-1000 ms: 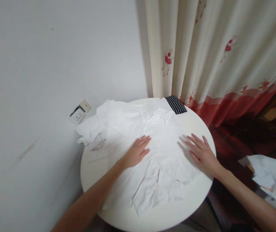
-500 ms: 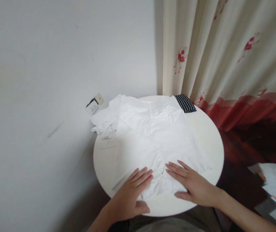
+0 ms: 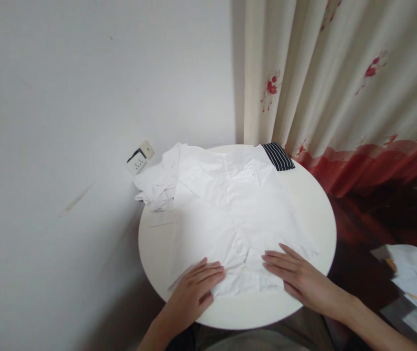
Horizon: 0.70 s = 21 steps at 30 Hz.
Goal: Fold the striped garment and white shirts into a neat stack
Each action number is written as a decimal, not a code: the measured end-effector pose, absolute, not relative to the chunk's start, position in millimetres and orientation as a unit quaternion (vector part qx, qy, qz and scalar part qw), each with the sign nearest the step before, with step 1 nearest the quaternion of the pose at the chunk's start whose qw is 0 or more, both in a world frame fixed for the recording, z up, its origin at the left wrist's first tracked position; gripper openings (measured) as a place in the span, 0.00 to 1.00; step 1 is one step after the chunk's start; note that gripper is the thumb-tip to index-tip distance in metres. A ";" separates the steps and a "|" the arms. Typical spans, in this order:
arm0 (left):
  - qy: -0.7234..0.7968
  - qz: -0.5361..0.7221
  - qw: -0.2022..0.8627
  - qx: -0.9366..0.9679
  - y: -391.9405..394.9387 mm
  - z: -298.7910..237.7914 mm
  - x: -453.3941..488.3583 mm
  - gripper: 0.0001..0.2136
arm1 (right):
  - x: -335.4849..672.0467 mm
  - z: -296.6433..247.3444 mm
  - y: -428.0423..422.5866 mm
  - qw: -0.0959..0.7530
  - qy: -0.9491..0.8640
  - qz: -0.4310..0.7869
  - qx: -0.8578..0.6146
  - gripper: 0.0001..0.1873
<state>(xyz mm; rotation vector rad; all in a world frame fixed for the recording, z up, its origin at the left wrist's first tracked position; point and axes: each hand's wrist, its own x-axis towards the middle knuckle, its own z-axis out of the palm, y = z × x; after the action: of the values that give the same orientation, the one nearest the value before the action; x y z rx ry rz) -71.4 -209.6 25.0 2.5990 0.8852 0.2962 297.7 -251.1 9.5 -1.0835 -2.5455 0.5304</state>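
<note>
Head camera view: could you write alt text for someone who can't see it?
A person's left hand and right hand rest on the near end of a white garment spread on a round table. A striped cloth lies at its far right edge, before a flowered curtain.

Under my left hand [image 3: 197, 287] and right hand [image 3: 299, 277] the garment [image 3: 226, 214] is matt cloth, crumpled towards its near edge. The desk [image 3: 241, 312] looks smooth, plastic or painted wood, I can't tell. I see a matt, scuffed wall [image 3: 84, 97], a plastic socket [image 3: 136, 164] and a cloth curtain [image 3: 303, 87].
</note>
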 end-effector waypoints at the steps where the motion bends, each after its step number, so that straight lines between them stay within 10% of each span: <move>1: 0.321 0.121 0.190 0.920 -209.0 24.6 -71.6 0.30 | 298.3 7.9 -250.3 0.175 -0.886 0.186 -0.387 0.35; 7: 0.449 0.184 0.236 0.842 -204.7 30.0 -61.8 0.12 | 283.5 14.4 -237.8 0.283 -0.797 0.251 -0.471 0.15; 21: 0.593 0.074 0.166 0.784 -167.3 28.4 -50.6 0.11 | 266.5 16.4 -192.0 0.170 -0.693 0.239 -0.658 0.15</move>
<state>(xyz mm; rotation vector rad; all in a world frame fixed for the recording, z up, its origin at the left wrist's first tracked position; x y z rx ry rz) -50.6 -167.3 28.4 2.2329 1.6882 0.2112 266.5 -192.0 16.4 -1.8706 -1.9706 0.6779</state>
